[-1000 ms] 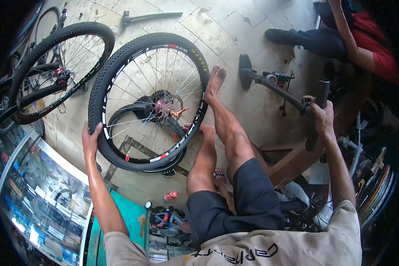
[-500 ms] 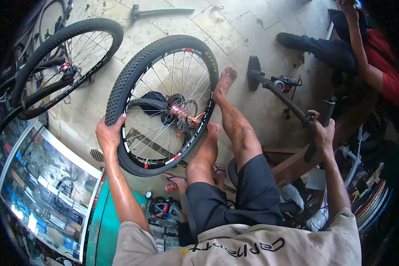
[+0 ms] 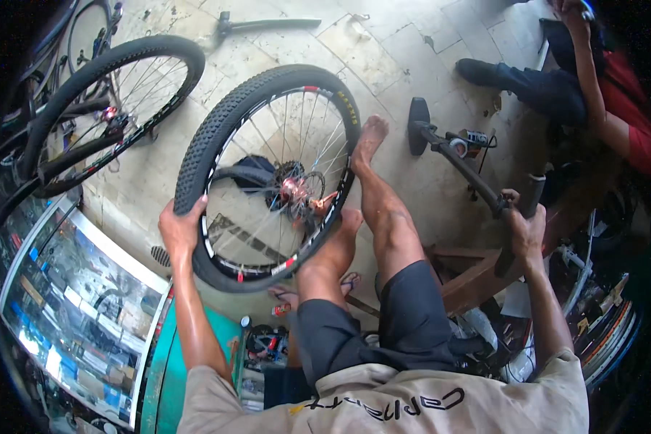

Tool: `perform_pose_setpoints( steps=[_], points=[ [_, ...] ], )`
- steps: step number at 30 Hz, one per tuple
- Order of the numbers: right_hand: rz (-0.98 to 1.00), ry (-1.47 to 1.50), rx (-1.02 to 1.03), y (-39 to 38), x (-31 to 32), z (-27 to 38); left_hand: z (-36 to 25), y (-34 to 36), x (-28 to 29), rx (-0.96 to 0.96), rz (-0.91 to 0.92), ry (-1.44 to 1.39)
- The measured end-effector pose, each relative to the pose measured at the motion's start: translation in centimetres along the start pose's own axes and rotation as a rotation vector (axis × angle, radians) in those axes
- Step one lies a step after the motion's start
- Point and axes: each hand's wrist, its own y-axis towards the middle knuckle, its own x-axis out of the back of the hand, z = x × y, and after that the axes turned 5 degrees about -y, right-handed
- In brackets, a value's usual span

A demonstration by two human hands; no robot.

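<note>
My left hand [image 3: 179,228] is closed round the near left side of a bicycle wheel's knobby black tyre [image 3: 199,148], thumb on top and fingers hidden beneath. The wheel leans tilted in front of me, its spokes, cassette and reddish hub [image 3: 294,189] showing. At the right, my right hand [image 3: 526,230] grips the crosswise black handle of what looks like a floor pump [image 3: 464,168]. The pump slants away to a flat dark base [image 3: 417,127] on the floor. My bare right foot [image 3: 372,136] rests against the wheel's right edge.
A second bicycle wheel [image 3: 188,81] stands at the upper left. Below it is a glass display case [image 3: 87,304] beside a green box [image 3: 188,354]. A black-handled tool [image 3: 271,24] lies on the tiled floor. Another person in red [image 3: 633,108] sits at the right, beyond a brown wooden beam [image 3: 470,282].
Both hands keep their grips. The wheel sits slightly lower in view and its lower spokes look more blurred. My left leg has shifted a little to the left.
</note>
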Motion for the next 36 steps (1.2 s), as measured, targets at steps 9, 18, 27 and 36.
perform_pose_setpoints(
  steps=[9, 18, 27, 36],
  points=[
    [0.018, 0.116, 0.043, 0.1, 1.1, -2.2, -0.8, 1.9, -0.1, 0.058, 0.012, 0.104],
    [0.003, -0.004, 0.034, 0.0, 0.2, -0.9, 0.6, -0.9, -0.1, 0.020, -0.038, 0.058],
    [0.036, 0.241, -0.158, -0.6, 1.3, -2.5, -3.6, 0.8, -0.4, 0.083, 0.069, 0.004],
    [-0.058, -0.017, 0.148, 0.7, 0.3, -5.1, 3.1, 1.4, -0.4, -0.050, -0.064, 0.242]
  ],
)
